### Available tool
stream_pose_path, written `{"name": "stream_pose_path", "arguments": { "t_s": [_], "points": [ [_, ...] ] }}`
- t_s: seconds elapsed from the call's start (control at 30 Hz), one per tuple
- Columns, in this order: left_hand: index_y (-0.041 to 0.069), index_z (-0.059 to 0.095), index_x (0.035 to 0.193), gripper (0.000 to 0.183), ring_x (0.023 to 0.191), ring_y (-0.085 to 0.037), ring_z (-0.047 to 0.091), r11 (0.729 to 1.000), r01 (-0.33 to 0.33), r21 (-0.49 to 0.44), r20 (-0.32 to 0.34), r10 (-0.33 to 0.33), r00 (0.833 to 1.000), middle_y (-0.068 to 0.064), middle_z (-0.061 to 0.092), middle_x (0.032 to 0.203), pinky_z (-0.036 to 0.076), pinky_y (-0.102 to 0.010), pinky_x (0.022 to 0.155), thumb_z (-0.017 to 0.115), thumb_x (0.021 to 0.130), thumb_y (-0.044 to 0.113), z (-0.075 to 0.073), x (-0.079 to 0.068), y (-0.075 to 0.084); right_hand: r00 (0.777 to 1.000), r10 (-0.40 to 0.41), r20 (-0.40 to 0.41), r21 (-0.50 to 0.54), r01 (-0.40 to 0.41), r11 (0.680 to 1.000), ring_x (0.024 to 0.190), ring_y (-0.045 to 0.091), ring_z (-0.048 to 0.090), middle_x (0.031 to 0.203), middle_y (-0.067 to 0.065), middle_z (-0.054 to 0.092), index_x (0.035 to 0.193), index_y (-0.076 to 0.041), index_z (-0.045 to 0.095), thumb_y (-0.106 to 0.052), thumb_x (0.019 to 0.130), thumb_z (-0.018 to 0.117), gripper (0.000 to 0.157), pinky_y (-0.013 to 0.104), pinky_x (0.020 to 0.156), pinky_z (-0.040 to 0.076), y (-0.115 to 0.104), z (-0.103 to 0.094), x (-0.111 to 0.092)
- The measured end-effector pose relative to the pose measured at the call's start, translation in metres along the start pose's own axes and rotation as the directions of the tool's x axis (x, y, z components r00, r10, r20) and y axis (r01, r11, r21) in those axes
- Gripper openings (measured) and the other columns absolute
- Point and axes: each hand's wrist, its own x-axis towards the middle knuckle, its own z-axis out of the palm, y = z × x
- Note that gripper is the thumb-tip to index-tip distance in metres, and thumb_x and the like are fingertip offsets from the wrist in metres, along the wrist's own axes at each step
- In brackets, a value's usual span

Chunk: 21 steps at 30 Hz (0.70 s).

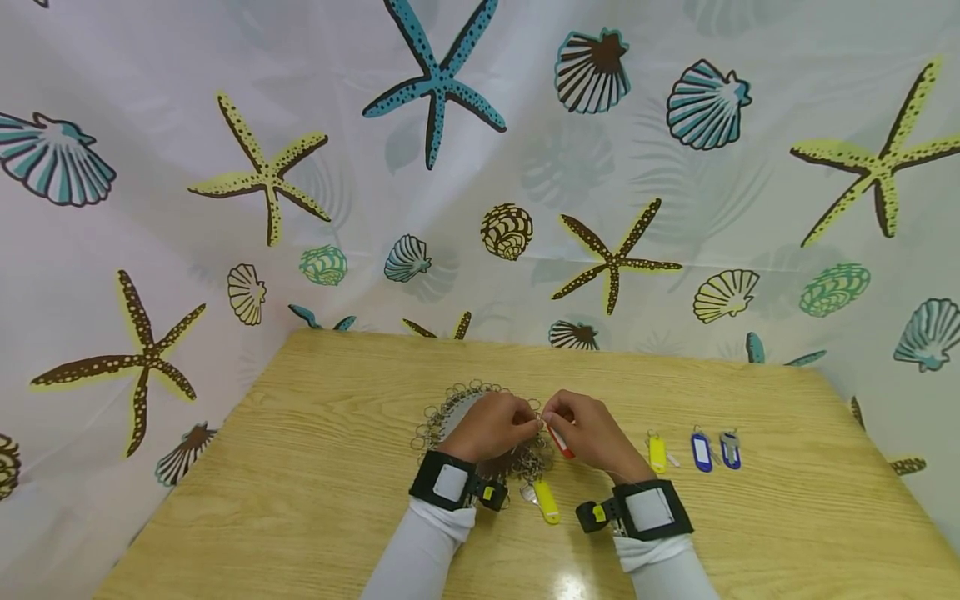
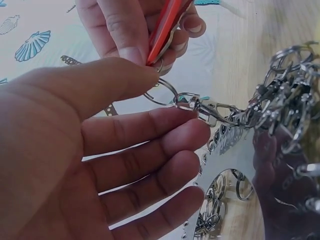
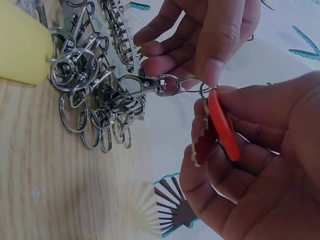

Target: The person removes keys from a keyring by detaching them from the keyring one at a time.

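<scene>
My left hand pinches a metal split ring with its thumb. That ring hangs on a swivel clasp, which is hooked to the edge of a round grey metal holder crowded with clasps and rings. Close by, my right hand holds a red key tag with a key beside it. The tag's small ring meets the split ring between the fingertips; whether they are linked I cannot tell. Below the hands, a yellow key tag with a key lies against the holder.
To the right on the wooden table lie another yellow key tag and two blue key tags, one left of the other, with keys. A curtain printed with shells and starfish stands behind the table.
</scene>
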Motion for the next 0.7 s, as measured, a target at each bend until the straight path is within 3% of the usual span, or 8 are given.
{"name": "stream_pose_path", "arguments": {
  "t_s": [0.2,0.7],
  "points": [
    [0.012,0.077,0.092,0.022,0.06,-0.004,0.058,1.0,-0.013,0.013,-0.004,0.014,1.0,0.005,0.07,0.077,0.048,-0.022,0.056,0.06,0.095,0.026,0.0005,0.0003,0.0002,1.0,-0.006,0.025,0.019,0.006,1.0,0.074,0.014,0.059,0.084,0.004,0.065,0.092,-0.008,0.065,-0.009,0.096,0.059,0.007,0.029,0.061,0.048,0.0014,-0.0007,0.0],
    [0.012,0.072,0.098,0.015,0.072,-0.006,0.062,1.0,0.004,-0.03,-0.018,-0.004,1.0,0.004,0.069,0.084,0.053,-0.023,0.066,0.065,0.091,0.023,0.001,-0.0006,-0.0029,1.0,0.007,0.026,0.017,-0.008,1.0,0.07,0.012,0.057,0.082,0.003,0.065,0.092,-0.007,0.066,-0.011,0.095,0.06,0.007,0.027,0.057,0.047,0.0011,0.0012,0.0006]
  ]
}}
